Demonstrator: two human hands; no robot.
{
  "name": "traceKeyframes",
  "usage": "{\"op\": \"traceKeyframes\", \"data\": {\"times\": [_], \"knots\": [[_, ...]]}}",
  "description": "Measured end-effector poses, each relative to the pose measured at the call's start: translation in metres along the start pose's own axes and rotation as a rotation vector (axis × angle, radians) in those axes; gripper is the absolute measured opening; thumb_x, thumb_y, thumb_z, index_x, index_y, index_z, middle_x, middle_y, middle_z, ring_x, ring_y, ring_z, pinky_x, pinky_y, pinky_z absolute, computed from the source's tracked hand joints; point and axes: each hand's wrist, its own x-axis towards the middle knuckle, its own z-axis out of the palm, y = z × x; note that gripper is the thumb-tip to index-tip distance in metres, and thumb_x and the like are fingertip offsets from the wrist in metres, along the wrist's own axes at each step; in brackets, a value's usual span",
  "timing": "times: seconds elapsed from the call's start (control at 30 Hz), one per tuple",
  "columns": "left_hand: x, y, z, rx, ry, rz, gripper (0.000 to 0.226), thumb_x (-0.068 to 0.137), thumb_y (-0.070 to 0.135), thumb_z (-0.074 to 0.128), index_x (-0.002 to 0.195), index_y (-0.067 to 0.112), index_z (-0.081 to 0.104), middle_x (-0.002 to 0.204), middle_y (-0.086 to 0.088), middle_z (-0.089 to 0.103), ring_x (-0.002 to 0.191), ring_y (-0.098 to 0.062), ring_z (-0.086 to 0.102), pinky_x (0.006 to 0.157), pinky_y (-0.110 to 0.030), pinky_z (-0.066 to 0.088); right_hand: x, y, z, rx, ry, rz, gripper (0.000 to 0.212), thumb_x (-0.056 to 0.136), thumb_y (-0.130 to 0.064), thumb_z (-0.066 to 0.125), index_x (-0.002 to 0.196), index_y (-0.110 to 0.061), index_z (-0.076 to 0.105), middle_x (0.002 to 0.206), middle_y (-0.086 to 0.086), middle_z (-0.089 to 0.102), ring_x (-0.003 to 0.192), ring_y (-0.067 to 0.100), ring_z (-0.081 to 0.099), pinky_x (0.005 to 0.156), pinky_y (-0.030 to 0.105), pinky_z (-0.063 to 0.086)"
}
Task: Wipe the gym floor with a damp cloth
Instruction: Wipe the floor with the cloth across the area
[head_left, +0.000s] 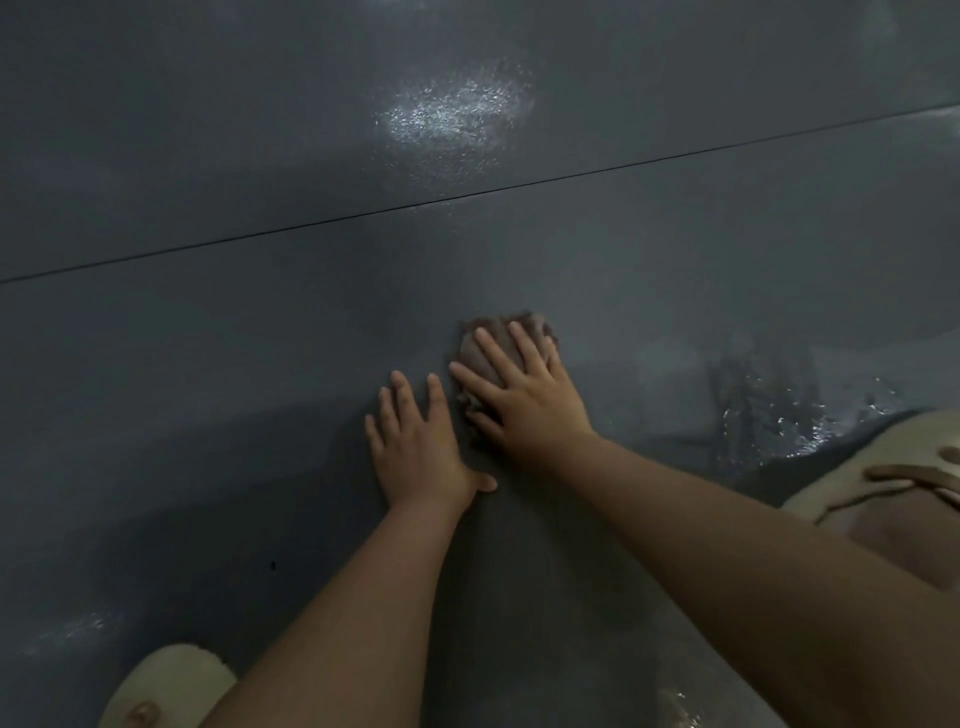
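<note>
A small brownish cloth (485, 345) lies bunched on the dark grey gym floor (260, 338) near the middle of the view. My right hand (524, 395) presses flat on it with straight, spread fingers, covering most of it. Just to its left, my left hand (421, 447) rests palm down on the bare floor, fingers straight, touching no cloth. Both forearms reach in from the bottom of the frame.
A wet, glistening smear (779, 410) shines on the floor to the right of the cloth. A thin seam (467, 197) crosses the floor diagonally. Cream slippers sit at the bottom left (166, 686) and at the right edge (883, 483).
</note>
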Motion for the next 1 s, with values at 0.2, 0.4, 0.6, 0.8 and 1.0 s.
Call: {"op": "traceKeyframes", "data": {"times": [0.2, 0.4, 0.6, 0.8, 1.0], "knots": [[0.002, 0.006, -0.002, 0.061, 0.01, -0.028, 0.133, 0.058, 0.062, 0.079, 0.151, 0.022, -0.006, 0.158, -0.014, -0.013, 0.146, -0.03, -0.007, 0.117, -0.042, 0.0, -0.042, 0.101, 0.002, 0.044, 0.102, 0.4, 0.055, 0.089, -0.052, 0.033, 0.14, -0.033, 0.044, 0.152, 0.01, 0.033, 0.138, 0.045, 0.025, 0.113, 0.054, 0.021], [0.002, 0.007, -0.002, 0.076, 0.013, -0.024, 0.133, 0.057, 0.062, 0.08, 0.152, 0.022, -0.005, 0.158, -0.014, -0.012, 0.146, -0.032, -0.006, 0.118, -0.042, 0.0, -0.045, 0.083, -0.001, 0.21, 0.096, 0.861, 0.057, 0.096, -0.049, 0.037, 0.149, -0.037, 0.02, 0.16, 0.004, 0.002, 0.145, 0.036, -0.003, 0.116, 0.049, -0.004], [0.001, 0.008, -0.004, 0.095, 0.018, -0.023, 0.132, 0.058, 0.062, 0.079, 0.152, 0.022, -0.005, 0.158, -0.015, -0.009, 0.146, -0.032, -0.004, 0.117, -0.043, -0.001, -0.07, -0.013, 0.026, 0.111, 0.076, 0.352, 0.056, 0.083, -0.051, 0.035, 0.134, -0.033, 0.052, 0.147, 0.009, 0.042, 0.135, 0.044, 0.033, 0.107, 0.061, 0.024], [0.0, 0.013, -0.008, 0.161, -0.019, -0.066, 0.134, 0.058, 0.064, 0.078, 0.151, 0.022, -0.008, 0.158, -0.015, -0.01, 0.146, -0.03, -0.003, 0.117, -0.046, -0.001, -0.097, 0.018, 0.034, -0.003, 0.003, -0.072, 0.05, 0.085, -0.051, 0.037, 0.126, -0.034, 0.059, 0.139, 0.005, 0.052, 0.127, 0.041, 0.046, 0.1, 0.058, 0.037], [-0.006, 0.036, -0.012, 0.261, -0.014, -0.095, 0.127, 0.067, 0.049, 0.08, 0.151, 0.021, -0.011, 0.156, -0.019, -0.015, 0.146, -0.033, -0.01, 0.115, -0.05, -0.003, -0.106, 0.123, 0.012, 0.041, 0.09, 0.41, 0.054, 0.09, -0.051, 0.033, 0.142, -0.036, 0.04, 0.153, 0.005, 0.03, 0.14, 0.041, 0.024, 0.113, 0.051, 0.024]]}}
